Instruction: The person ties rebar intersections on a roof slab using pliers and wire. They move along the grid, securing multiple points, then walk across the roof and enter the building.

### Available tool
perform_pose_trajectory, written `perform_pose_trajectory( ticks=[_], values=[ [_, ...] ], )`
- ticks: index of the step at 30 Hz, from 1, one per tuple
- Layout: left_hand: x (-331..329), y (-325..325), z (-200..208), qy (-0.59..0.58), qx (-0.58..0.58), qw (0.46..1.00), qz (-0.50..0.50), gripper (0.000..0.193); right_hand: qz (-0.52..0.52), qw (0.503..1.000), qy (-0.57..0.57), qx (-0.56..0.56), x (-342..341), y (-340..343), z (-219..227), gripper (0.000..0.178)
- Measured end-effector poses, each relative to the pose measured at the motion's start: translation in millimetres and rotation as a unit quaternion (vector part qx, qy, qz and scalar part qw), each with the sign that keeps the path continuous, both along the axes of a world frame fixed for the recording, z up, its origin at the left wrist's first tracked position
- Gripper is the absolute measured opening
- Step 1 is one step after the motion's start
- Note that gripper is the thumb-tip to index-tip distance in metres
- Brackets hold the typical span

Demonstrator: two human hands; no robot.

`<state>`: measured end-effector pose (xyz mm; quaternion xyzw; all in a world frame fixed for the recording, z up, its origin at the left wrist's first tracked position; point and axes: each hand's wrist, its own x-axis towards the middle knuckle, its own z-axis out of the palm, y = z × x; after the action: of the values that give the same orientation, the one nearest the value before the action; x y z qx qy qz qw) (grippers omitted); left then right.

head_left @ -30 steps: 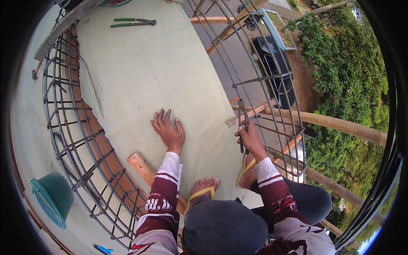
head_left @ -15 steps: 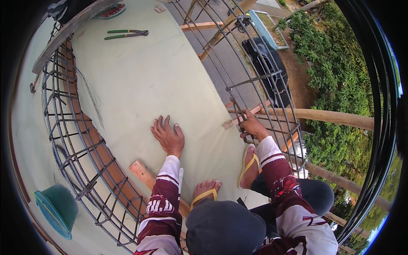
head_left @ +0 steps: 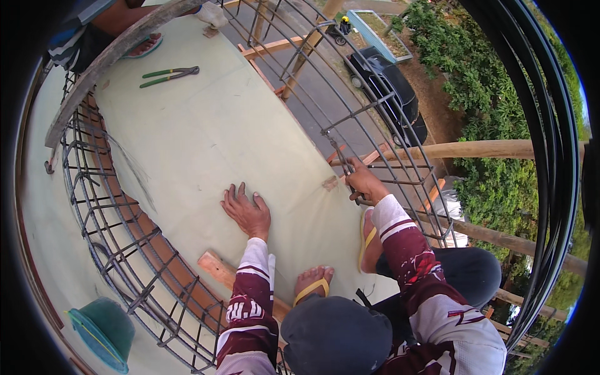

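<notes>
Dark pincers (head_left: 342, 159) in the right hand (head_left: 367, 182), at the right edge of the pale platform (head_left: 250, 125), head pointing away from the person toward the near-side bars of the right rebar cage (head_left: 356, 115). Right fingers curled closed around the handles; how far the handles are spread is hidden by the hand. Pincer head right by a bar crossing; contact with steel or wire too small to tell.

Left hand (head_left: 248, 212) flat on the platform, palm down, fingers spread, holding nothing; looks like a prop for body weight. Nearest to it: wood piece (head_left: 217, 269) toward the platform's near left edge.

Step in hand, judged from the pose: working the pincers at that crossing. Next move would call for a steady wrist, a sure grip on the handles and the left palm kept planted, as the cage stands along an open edge.

Around: green-handled pincers (head_left: 185, 72) lying toward the platform's far left corner, another person's leg (head_left: 115, 25) beyond. Left rebar cage (head_left: 148, 289) along the left edge, thin loose wires (head_left: 134, 165) beside it, green bucket (head_left: 107, 331) outside it.
</notes>
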<state>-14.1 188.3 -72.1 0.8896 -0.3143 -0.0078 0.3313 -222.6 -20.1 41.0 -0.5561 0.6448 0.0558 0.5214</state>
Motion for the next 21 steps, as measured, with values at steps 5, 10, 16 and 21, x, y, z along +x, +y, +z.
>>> perform_pose_trajectory(
  ticks=[5, 10, 16, 21],
  values=[
    [5, 4, -1, -0.002, 0.007, 1.0, 0.009, 0.046, 0.048, 0.999, 0.009, -0.006, 8, 6, 10, 0.067],
    [2, 2, 0, -0.003, 0.009, 1.0, 0.009, 0.047, 0.02, 1.0, -0.009, -0.007, 6, 4, 6, 0.068],
    [-1, -1, -1, -0.002, 0.007, 1.0, 0.011, 0.046, 0.004, 1.0, -0.026, 0.018, 1, -15, -10, 0.071],
    [2, 1, -3, -0.007, 0.007, 1.0, 0.015, 0.046, 0.005, 0.999, -0.015, 0.042, 11, -21, -5, 0.071]
  ],
)
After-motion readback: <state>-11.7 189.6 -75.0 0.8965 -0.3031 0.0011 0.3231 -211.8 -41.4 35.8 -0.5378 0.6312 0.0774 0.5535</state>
